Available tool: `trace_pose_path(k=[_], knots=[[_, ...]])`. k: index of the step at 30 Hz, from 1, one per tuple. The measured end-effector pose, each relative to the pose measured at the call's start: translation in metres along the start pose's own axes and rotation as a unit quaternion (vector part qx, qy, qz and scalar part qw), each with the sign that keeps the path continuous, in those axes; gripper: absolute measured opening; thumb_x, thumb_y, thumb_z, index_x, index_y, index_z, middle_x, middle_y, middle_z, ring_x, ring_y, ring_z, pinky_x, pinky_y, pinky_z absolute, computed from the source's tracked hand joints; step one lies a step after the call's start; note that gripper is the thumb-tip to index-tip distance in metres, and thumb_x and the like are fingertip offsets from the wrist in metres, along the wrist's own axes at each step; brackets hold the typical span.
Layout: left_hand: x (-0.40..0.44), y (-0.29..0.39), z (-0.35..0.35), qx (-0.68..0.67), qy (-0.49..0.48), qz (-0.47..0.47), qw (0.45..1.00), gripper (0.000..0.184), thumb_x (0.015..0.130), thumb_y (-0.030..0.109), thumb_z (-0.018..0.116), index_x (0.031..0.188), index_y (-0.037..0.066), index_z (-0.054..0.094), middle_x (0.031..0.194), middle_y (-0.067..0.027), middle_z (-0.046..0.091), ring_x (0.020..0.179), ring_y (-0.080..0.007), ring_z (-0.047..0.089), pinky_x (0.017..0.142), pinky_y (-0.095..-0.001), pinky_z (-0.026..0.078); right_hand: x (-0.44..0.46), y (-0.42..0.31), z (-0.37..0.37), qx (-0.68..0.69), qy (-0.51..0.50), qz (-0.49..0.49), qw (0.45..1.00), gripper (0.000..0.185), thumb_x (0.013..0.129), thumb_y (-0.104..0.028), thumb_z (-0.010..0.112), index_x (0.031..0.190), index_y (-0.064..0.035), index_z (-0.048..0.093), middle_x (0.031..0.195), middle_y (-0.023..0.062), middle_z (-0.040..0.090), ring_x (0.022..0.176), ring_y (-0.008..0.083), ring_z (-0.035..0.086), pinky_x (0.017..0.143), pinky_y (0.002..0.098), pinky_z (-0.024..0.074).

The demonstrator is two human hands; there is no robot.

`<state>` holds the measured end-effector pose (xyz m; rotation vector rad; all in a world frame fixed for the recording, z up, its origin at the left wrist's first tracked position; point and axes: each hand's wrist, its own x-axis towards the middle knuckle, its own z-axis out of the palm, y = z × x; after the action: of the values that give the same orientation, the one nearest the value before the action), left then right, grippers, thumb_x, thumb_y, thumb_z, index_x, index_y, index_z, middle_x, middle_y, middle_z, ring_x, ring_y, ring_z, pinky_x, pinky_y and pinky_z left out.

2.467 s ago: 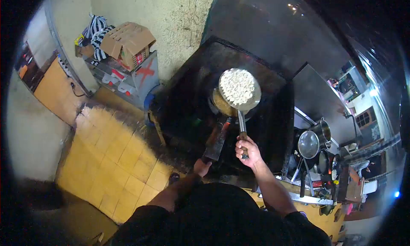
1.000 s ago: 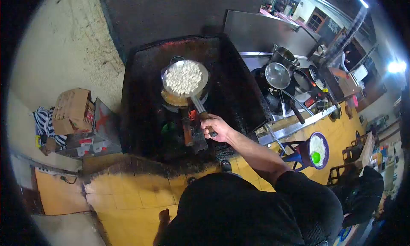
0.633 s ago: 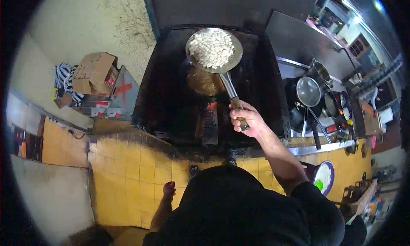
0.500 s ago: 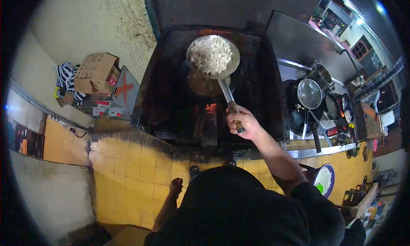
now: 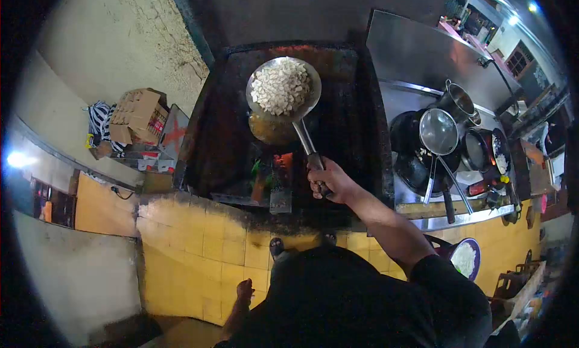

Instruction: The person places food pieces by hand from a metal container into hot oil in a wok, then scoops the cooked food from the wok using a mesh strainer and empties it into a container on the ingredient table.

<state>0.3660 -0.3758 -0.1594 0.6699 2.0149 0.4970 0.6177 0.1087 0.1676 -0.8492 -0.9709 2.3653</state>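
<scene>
My right hand is closed around the dark grip of a long-handled skimmer. Its round metal bowl holds a heap of small pale, chopped pieces. The skimmer is over the blackened stove, above a wok with brownish contents that it partly hides. Low on my left side hangs my left hand, fingers curled in, with nothing visible in it.
Right of the stove, a steel counter carries a mesh strainer, a pot and dark pans. A purple tub of white food stands on the floor. At left are a cardboard box and a wall.
The view has shifted slightly. The skimmer with the pale pieces has moved a little left and down in view, and the pieces now look sharper. My left hand still hangs at my side.
</scene>
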Motion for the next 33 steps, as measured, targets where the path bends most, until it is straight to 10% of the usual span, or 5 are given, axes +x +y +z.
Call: trace_pose_path(k=[2,7,17,22,33], knots=[[-0.022,0.05,0.021,-0.116,0.028,-0.151,0.981,0.024,0.089,0.026,0.057,0.079,0.004,0.051,0.072,-0.0143,0.058,0.059,-0.0274,0.059,0.054,-0.0415,0.049,0.009,0.01,-0.017,-0.001,-0.02,0.003,1.0,0.028,0.082,0.001,0.06,0.105,-0.0084,0.047,0.072,0.0044,0.05,0.054,0.0148,0.052,0.047,0.0319,0.0422],[0.002,0.021,0.071,0.278,0.089,0.287,0.912,0.024,0.086,0.026,0.055,0.073,0.006,0.052,0.077,-0.0207,0.059,0.073,-0.0417,0.058,0.066,-0.0488,0.047,0.007,0.024,-0.028,-0.008,-0.001,0.064,0.998,0.026,0.083,0.0,0.062,0.103,-0.0082,0.047,0.074,0.0046,0.052,0.057,0.0152,0.053,0.047,0.0316,0.0427],[0.06,0.136,0.039,0.383,-0.114,0.19,0.897,0.017,0.083,0.02,0.066,0.086,0.009,0.054,0.076,-0.0093,0.054,0.071,-0.0307,0.059,0.061,-0.0425,0.048,0.008,0.021,-0.017,-0.057,0.027,0.073,0.995,0.021,0.081,-0.003,0.062,0.099,-0.0059,0.051,0.072,0.0047,0.054,0.06,0.0153,0.055,0.046,0.0327,0.0446],[0.037,0.225,0.045,-0.299,-0.249,0.114,0.914,0.037,0.098,0.037,0.046,0.122,0.011,0.058,0.112,-0.0056,0.063,0.095,-0.0246,0.061,0.077,-0.0427,0.049,0.01,0.044,-0.038,-0.084,0.009,0.007,0.996,0.018,0.081,-0.007,0.063,0.095,-0.005,0.053,0.066,0.0047,0.052,0.054,0.0155,0.054,0.045,0.0317,0.0428],[-0.06,0.493,0.209,-0.099,-0.486,0.26,0.829,0.058,0.1,0.046,0.045,0.141,0.006,0.042,0.144,-0.0091,0.044,0.131,-0.0216,0.041,0.107,-0.0401,0.035,-0.012,-0.022,-0.074,0.124,-0.102,0.059,0.985,0.015,0.078,-0.004,0.062,0.066,-0.0047,0.054,0.056,0.0075,0.051,0.05,0.0185,0.052,0.045,0.0325,0.0383]])
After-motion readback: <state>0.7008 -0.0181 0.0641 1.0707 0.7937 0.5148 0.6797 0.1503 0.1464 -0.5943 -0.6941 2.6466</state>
